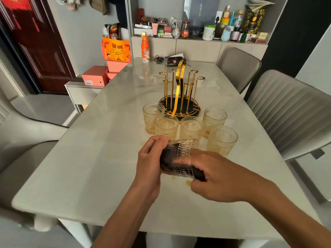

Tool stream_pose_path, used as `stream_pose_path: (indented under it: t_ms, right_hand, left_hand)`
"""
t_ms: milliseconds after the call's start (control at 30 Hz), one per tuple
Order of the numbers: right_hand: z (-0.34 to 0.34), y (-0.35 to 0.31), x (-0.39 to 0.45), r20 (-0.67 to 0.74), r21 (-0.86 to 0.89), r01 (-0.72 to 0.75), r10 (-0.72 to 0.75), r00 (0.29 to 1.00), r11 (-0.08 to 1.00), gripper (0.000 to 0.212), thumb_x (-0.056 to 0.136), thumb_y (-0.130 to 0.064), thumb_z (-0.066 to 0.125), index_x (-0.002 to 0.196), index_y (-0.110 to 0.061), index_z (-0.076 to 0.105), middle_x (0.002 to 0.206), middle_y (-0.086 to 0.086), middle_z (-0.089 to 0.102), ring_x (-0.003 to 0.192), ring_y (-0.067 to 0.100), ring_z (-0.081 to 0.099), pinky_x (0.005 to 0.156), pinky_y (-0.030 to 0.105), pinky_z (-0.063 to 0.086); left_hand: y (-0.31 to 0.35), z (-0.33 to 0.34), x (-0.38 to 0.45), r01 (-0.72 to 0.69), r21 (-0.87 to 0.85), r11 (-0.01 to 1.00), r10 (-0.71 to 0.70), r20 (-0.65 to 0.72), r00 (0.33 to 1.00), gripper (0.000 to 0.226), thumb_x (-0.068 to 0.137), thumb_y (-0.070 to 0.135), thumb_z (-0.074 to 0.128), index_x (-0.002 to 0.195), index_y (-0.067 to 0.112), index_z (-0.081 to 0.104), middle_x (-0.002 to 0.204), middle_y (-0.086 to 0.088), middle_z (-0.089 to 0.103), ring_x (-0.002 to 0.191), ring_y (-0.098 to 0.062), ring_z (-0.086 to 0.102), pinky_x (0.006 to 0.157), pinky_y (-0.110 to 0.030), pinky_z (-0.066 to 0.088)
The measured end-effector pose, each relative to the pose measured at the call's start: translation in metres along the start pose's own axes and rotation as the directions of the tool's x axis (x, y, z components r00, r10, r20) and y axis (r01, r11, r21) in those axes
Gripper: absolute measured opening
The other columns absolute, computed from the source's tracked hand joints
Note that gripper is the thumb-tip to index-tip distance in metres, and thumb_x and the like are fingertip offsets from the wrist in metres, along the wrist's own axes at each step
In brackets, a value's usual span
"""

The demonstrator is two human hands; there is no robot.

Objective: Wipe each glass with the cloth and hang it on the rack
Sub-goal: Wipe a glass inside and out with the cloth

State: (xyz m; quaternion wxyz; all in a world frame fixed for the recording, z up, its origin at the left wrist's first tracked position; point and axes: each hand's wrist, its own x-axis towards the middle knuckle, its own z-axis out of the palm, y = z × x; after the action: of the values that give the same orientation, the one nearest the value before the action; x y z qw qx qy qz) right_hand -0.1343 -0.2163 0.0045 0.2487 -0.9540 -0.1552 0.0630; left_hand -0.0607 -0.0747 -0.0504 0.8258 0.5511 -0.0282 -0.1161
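- The embossed glass (179, 158) lies tipped on its side above the near part of the desk (89, 176), held between both hands, in front of the five waiting glasses.
- The left hand (150, 161) is closed around the base end of that glass, fingers curled over the top and thumb below.
- The right hand (220, 178) is closed on a dark cloth (197, 173) pushed into the mouth of the glass; the dark mass seen through the wall looks like that cloth filling the inside.
- To wipe well, I judge the left hand should turn the glass while the right hand presses the cloth round the inner wall and down to the bottom, then over the patterned outside.
- Grip should stay firm: ribbed glass can slip, and the other glasses stand close by.
- Both forearms reach forward from the near edge, wrists angled inward toward each other.
- The gold rack (180, 93) stands behind the glasses, its hooks all empty; five upright glasses (190, 127) cluster just before its base.
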Motion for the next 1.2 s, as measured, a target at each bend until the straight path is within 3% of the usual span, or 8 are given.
stream_pose_path:
  t_ms: [333, 500, 600, 800, 967, 1033, 1133, 1200]
  right_hand:
    - [0.012, -0.002, 0.005, 0.009, 0.010, -0.003, 0.003, 1.000, 1.000, 0.078, 0.079, -0.015, 0.064, 0.145, -0.045, 0.033, 0.132, -0.009, 0.052, 0.103, 0.010, 0.055, 0.088, 0.034, 0.053]
    - [0.014, -0.014, 0.004, 0.026, 0.668, -0.125, 0.145, 0.989, 0.733, 0.059, 0.083, 0.008, 0.066, 0.123, -0.035, 0.062, 0.111, -0.001, 0.069, 0.065, 0.000, 0.061, 0.055, 0.019, 0.052]
    - [0.017, -0.019, 0.004, 0.027, 0.800, -0.158, 0.228, 0.973, 0.579, 0.051, 0.081, 0.007, 0.072, 0.109, -0.035, 0.067, 0.106, 0.010, 0.070, 0.058, 0.005, 0.057, 0.048, 0.023, 0.050]
    - [0.026, -0.018, 0.005, -0.143, 0.573, -0.064, 0.177, 0.974, 0.817, 0.064, 0.087, 0.003, 0.066, 0.115, -0.054, 0.058, 0.098, -0.014, 0.071, 0.061, 0.002, 0.060, 0.052, 0.019, 0.053]
    - [0.027, -0.017, 0.000, -0.205, 0.427, -0.043, 0.143, 0.968, 0.903, 0.047, 0.087, -0.004, 0.071, 0.123, -0.034, 0.065, 0.088, -0.019, 0.070, 0.064, -0.007, 0.062, 0.053, 0.008, 0.045]
    - [0.024, -0.018, -0.002, -0.213, 0.668, -0.059, 0.267, 0.940, 0.742, 0.045, 0.085, -0.001, 0.074, 0.111, -0.038, 0.068, 0.083, -0.011, 0.072, 0.056, 0.002, 0.061, 0.045, 0.017, 0.048]
    - [0.019, -0.021, -0.004, -0.070, 0.961, -0.050, 0.417, 0.906, 0.272, 0.029, 0.071, -0.001, 0.082, 0.092, -0.021, 0.075, 0.080, 0.001, 0.073, 0.048, 0.012, 0.056, 0.035, 0.024, 0.042]
    - [0.018, -0.021, -0.004, -0.070, 0.982, -0.006, 0.395, 0.916, 0.188, 0.030, 0.065, -0.003, 0.083, 0.092, -0.014, 0.074, 0.084, 0.006, 0.073, 0.053, 0.015, 0.059, 0.035, 0.023, 0.042]
  left_hand:
    - [0.006, -0.003, 0.004, -0.085, 0.050, 0.995, 0.080, 0.085, 0.993, 0.013, 0.077, 0.027, 0.068, 0.083, 0.016, 0.064, 0.077, 0.002, 0.065, 0.071, -0.011, 0.062, 0.061, -0.026, 0.050]
    - [0.003, -0.010, -0.001, -0.249, 0.029, 0.968, 0.245, 0.100, 0.964, 0.018, 0.072, 0.036, 0.070, 0.081, 0.021, 0.066, 0.083, 0.000, 0.063, 0.079, -0.019, 0.057, 0.065, -0.032, 0.049]
    - [0.005, -0.009, 0.000, -0.236, 0.035, 0.971, 0.233, 0.085, 0.969, 0.018, 0.071, 0.038, 0.069, 0.080, 0.022, 0.068, 0.083, 0.001, 0.065, 0.081, -0.019, 0.058, 0.068, -0.034, 0.050]
    - [0.013, -0.004, -0.001, 0.024, 0.027, 0.999, -0.025, 0.035, 0.999, 0.009, 0.087, 0.023, 0.068, 0.080, 0.017, 0.067, 0.074, 0.002, 0.065, 0.077, -0.016, 0.060, 0.071, -0.033, 0.046]
    - [0.019, -0.006, 0.001, 0.212, 0.157, 0.965, -0.234, 0.137, 0.963, 0.020, 0.094, 0.037, 0.062, 0.090, 0.019, 0.067, 0.080, -0.003, 0.067, 0.082, -0.022, 0.063, 0.073, -0.037, 0.048]
    - [0.016, -0.008, -0.002, 0.015, 0.202, 0.979, -0.059, 0.214, 0.975, 0.028, 0.091, 0.046, 0.064, 0.094, 0.018, 0.062, 0.083, 0.004, 0.066, 0.083, -0.014, 0.063, 0.066, -0.029, 0.051]
    - [0.008, -0.011, -0.008, -0.401, 0.208, 0.892, 0.336, 0.288, 0.897, 0.025, 0.086, 0.039, 0.065, 0.104, 0.022, 0.062, 0.093, 0.014, 0.065, 0.085, -0.002, 0.064, 0.067, -0.019, 0.052]
    - [0.009, -0.007, -0.007, -0.513, 0.204, 0.833, 0.461, 0.255, 0.850, 0.020, 0.084, 0.036, 0.063, 0.101, 0.024, 0.063, 0.091, 0.015, 0.065, 0.083, -0.001, 0.063, 0.066, -0.019, 0.053]
